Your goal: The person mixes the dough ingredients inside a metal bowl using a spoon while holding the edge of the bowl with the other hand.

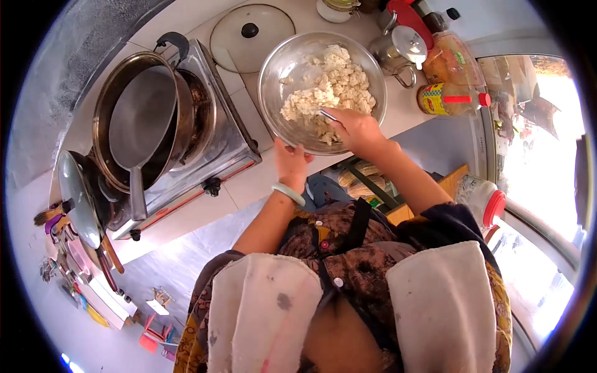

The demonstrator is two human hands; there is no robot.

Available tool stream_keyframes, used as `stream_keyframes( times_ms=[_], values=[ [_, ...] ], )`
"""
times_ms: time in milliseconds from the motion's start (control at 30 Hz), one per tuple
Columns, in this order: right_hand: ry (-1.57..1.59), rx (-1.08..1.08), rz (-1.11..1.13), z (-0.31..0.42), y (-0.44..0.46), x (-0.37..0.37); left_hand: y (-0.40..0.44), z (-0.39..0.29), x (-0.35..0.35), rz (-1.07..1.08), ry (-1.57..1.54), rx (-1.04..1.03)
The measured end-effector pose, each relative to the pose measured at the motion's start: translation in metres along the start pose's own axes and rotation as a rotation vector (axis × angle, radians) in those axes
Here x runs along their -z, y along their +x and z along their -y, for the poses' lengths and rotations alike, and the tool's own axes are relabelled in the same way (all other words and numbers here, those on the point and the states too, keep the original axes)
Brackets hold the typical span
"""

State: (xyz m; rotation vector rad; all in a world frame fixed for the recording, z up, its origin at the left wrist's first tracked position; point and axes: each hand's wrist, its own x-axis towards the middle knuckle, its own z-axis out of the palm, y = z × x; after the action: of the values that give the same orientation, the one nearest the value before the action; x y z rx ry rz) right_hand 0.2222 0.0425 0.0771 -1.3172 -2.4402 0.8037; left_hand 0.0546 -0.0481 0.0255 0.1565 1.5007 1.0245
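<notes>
A wide metal bowl on the white counter holds a lumpy, pale dough-like mixture. At the bowl's near rim, my left hand grips the edge with its fingers bent round it. My right hand reaches over the near right rim, closed round a thin metal utensil. The utensil's far end is hidden in or behind the mixture, so its kind cannot be told.
Left of the bowl stands a gas stove with a deep pot and a handled pan in it. A glass lid lies behind. To the right are a metal jug and an oil bottle.
</notes>
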Motion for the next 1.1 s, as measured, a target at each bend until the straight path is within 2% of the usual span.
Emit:
stream_keyframes(
  times_ms=[133,233,300,400,433,533,567,633,700,833,933,1033,1100],
  values=[
    [0.026,-0.009,-0.145,0.001,-0.021,0.003,-0.012,-0.003,0.008,0.058,-0.008,0.010],
    [0.159,-0.088,-0.187,0.006,-0.023,0.008,0.013,-0.006,0.024,-0.054,0.169,-0.240],
    [0.276,-0.190,-0.188,0.006,-0.021,0.009,0.019,-0.021,0.025,-0.105,0.302,-0.278],
    [0.720,-0.483,-0.167,-0.001,-0.003,0.003,0.033,-0.028,0.022,-0.183,0.371,-0.263],
    [1.021,-0.674,-0.159,-0.002,0.005,0.003,0.035,-0.027,0.021,-0.211,0.373,-0.242],
    [1.585,-0.957,-0.085,-0.022,0.014,-0.024,0.031,-0.029,0.016,-0.186,0.215,-0.196],
    [1.403,-1.041,-0.061,-0.017,0.017,-0.033,0.028,-0.032,0.015,-0.181,0.200,-0.172],
    [1.358,-1.069,-0.047,-0.012,0.017,-0.047,0.021,-0.037,0.015,-0.180,0.170,-0.124],
    [1.268,-1.089,-0.028,0.003,0.016,-0.042,0.028,-0.028,0.018,-0.215,0.212,-0.173],
    [0.989,-1.022,0.106,0.013,0.000,-0.023,0.038,-0.022,0.019,-0.254,0.279,-0.191],
    [0.822,-0.830,0.027,0.025,-0.014,0.011,0.034,-0.027,0.020,-0.244,0.355,-0.211],
    [0.647,-0.682,-0.082,0.004,-0.023,0.029,0.025,-0.039,0.019,-0.165,0.370,-0.191],
    [0.436,-0.667,-0.089,-0.021,-0.018,0.041,0.033,-0.022,0.024,-0.173,0.529,-0.226]
  ],
)
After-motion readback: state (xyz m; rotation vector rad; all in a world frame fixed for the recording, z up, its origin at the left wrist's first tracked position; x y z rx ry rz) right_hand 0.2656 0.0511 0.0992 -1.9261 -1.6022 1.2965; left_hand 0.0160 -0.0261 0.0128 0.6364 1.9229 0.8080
